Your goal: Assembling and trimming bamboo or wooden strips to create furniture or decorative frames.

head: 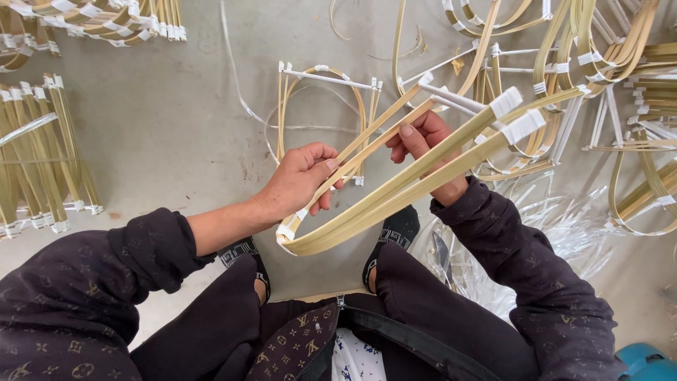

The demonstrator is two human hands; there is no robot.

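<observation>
Here, a grey concrete floor (162, 127) carries stacked bamboo frames (39, 152) far left of the left hand (300, 180). Bare floor lies above that hand. The left hand grips a looped bamboo frame (395, 190) near its bent, taped end, wrist extended. The right hand (423, 144), just beside it, clasps the frame's strips, fingers curled. More frames (599, 63) pile beyond the right hand.

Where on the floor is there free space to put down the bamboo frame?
Bare concrete floor lies left of the left hand, between the stacked frames at the left edge and the single frame lying ahead. The right side is crowded: heaped frames and loose white strips beside the right hand.
</observation>
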